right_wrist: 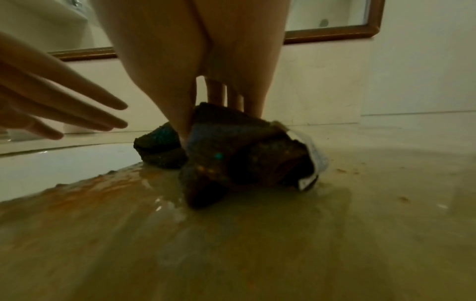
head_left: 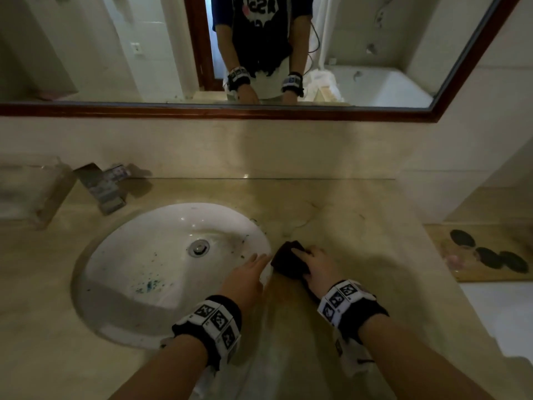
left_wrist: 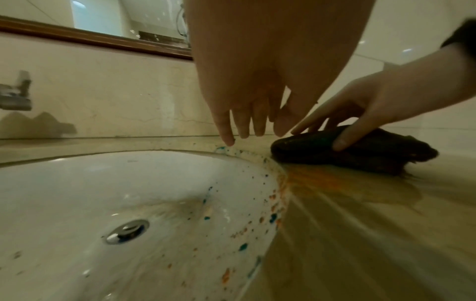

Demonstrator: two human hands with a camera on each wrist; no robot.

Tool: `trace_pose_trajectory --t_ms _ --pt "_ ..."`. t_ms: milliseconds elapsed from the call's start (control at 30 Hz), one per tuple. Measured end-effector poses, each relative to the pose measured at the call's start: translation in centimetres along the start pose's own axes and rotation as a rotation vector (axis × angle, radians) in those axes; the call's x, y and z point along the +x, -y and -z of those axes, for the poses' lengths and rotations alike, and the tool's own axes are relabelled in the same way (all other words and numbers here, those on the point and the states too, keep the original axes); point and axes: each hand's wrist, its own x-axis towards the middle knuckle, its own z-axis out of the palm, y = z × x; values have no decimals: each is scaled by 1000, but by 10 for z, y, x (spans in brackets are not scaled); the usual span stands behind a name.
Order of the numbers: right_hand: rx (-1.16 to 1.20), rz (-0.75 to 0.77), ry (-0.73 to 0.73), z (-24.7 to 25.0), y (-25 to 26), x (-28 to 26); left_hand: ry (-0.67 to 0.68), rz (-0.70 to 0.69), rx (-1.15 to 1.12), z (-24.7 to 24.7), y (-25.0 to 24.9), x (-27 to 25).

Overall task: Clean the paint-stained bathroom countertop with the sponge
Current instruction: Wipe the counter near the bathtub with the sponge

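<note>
A dark, wet sponge (head_left: pixel 288 259) (left_wrist: pixel 360 154) (right_wrist: pixel 244 158) lies on the beige countertop (head_left: pixel 331 215), just right of the white sink (head_left: pixel 129 255). My right hand (head_left: pixel 313 264) (left_wrist: pixel 373 106) (right_wrist: pixel 193 61) grips it, fingers on top and thumb pressed into its near side. An orange paint smear (left_wrist: pixel 316 183) (right_wrist: pixel 77 195) in a film of water spreads on the counter in front of the sponge, along the sink's edge. My left hand (head_left: pixel 253 264) (left_wrist: pixel 257 81) (right_wrist: pixel 51 106) hovers with straight fingers over the sink's right rim, holding nothing.
Blue and orange paint specks (head_left: pixel 148 285) (left_wrist: pixel 270 218) dot the basin round the drain (head_left: pixel 198 247). A dark box-like object (head_left: pixel 101 186) and a clear container (head_left: pixel 28 189) stand at the back left. The mirror's wooden frame (head_left: pixel 216 111) runs above the backsplash. A lower board (head_left: pixel 487 255) sits to the right.
</note>
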Motion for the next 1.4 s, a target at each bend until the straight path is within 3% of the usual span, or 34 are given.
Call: trace_pose_trajectory --t_ms 133,233,367,467,567,733,967,1233,1333,1400 --pt "30 -11 -15 14 -28 -14 47 -164 178 -7 -12 24" --pt "-109 -106 142 22 -69 -34 90 -220 278 -10 -32 44" --pt "-197 -192 317 4 -98 -62 120 -65 256 -32 -63 62" --pt "-154 -183 288 -9 -105 -63 122 68 252 -53 -81 63" --pt "-165 -172 295 -9 -110 -58 67 117 220 -60 -86 64" --pt "-176 -168 322 -6 -111 -56 57 38 192 -67 -71 44" --pt "-165 -160 311 0 -102 -62 199 -169 227 -61 -19 -10" --pt "-172 -189 297 6 -85 -70 249 -256 180 -46 36 -61" --pt "-160 -201 289 3 -86 -73 204 -271 210 -19 49 -57" --pt "-149 -194 291 1 -88 -74 76 -225 206 -2 48 -50"
